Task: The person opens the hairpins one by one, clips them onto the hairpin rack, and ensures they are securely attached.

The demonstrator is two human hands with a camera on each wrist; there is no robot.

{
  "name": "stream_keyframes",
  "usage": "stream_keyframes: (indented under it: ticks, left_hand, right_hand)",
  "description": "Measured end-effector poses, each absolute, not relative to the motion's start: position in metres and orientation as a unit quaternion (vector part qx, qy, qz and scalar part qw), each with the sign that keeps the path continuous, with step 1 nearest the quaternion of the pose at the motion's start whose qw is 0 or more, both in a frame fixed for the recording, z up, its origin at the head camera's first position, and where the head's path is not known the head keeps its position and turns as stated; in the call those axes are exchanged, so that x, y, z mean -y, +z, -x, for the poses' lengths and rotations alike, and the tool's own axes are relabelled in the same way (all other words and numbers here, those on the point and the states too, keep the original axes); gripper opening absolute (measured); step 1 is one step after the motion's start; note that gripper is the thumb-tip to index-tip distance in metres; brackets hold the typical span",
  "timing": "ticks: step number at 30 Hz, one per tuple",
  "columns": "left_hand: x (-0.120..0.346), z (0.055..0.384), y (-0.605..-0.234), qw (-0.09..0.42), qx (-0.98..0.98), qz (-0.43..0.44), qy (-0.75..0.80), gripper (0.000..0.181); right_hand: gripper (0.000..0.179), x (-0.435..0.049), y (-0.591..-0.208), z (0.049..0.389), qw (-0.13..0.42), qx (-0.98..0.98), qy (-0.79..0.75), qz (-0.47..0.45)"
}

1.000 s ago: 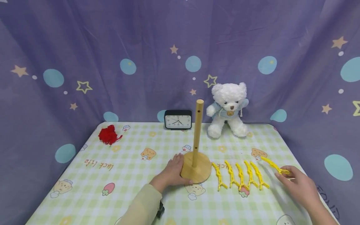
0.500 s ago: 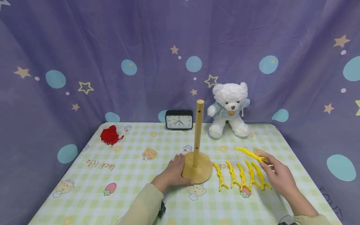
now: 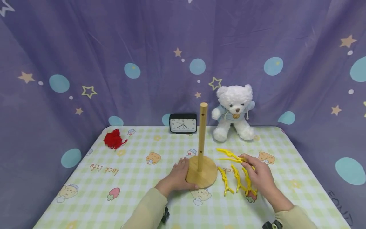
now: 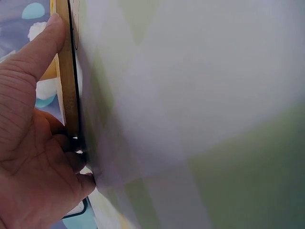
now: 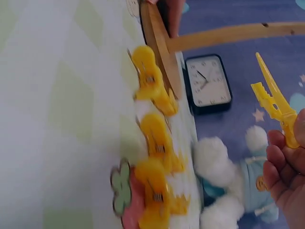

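Observation:
My left hand (image 3: 178, 175) holds the round base of an upright wooden stand (image 3: 202, 136) by its left rim. In the left wrist view, the thumb lies along the wooden edge (image 4: 69, 90) and the fingers curl against it. My right hand (image 3: 259, 171) pinches the tail of a yellow hair clip (image 3: 229, 154), raised right of the post and apart from it. That clip's two jaws [are spread, seen also in the right wrist view. Below the hand, several more yellow hair clips (image 3: 224, 181) lie in a row right of the base, some partly hidden by the hand.
A black alarm clock (image 3: 183, 123) stands behind the post. To its right sits a white teddy bear (image 3: 235, 111) in a blue top. Red yarn (image 3: 113, 139) lies at the far left of the checked tablecloth (image 3: 131, 187). A purple curtain (image 3: 154, 38) hangs behind.
My right hand has carried the hair clip leftward from the right side, over the row, towards the post. The clip's jaws have spread apart. My left hand has stayed on the base.

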State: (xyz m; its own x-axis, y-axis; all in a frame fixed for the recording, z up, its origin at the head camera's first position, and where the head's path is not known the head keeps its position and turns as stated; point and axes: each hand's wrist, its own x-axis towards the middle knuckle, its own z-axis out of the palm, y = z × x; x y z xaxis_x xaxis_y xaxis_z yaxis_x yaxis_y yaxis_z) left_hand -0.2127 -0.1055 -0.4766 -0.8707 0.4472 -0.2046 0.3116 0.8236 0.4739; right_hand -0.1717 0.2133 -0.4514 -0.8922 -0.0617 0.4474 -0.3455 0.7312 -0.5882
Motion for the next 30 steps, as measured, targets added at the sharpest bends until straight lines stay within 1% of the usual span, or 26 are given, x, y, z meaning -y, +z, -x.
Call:
stream_keyframes:
  ticks: [12,26,30]
  left_hand:
    - [0.103,0.214,-0.477,0.166,-0.944,-0.184,0.218,0.119]
    - [0.103,0.213,-0.477,0.163,-0.948,-0.183,0.205,0.118]
    - [0.103,0.213,-0.478,0.159,-0.947,-0.184,0.209,0.118]
  right_hand:
    - [0.022,-0.171,-0.464,0.189,0.197,0.887,0.388,-0.152]
    - [0.021,-0.135,-0.48,0.203,0.211,0.873,0.401,-0.181]
    - [0.022,-0.13,-0.483,0.204,0.199,0.872,0.413,-0.174]
